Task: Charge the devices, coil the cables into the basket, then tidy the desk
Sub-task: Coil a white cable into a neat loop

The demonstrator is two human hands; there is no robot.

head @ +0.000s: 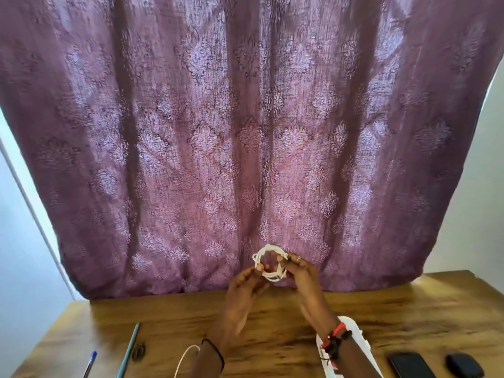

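A white cable wound into a small coil [268, 261] is held up in the air above the wooden desk [409, 312], in front of the purple curtain. My left hand [245, 287] pinches the coil's left side with its fingertips. My right hand [300, 274] grips the coil's right side; a ring shows on one finger. Another loose white cable [186, 357] loops up beside my left wrist. A white basket [354, 347] sits on the desk, partly hidden under my right forearm.
A dark phone [410, 365] and a small black device [463, 365] lie at the desk's right front. A teal pencil [128, 350], a blue pen [90, 364] and a small dark clip [138, 350] lie at the left front. The curtain [245, 132] hangs behind the desk.
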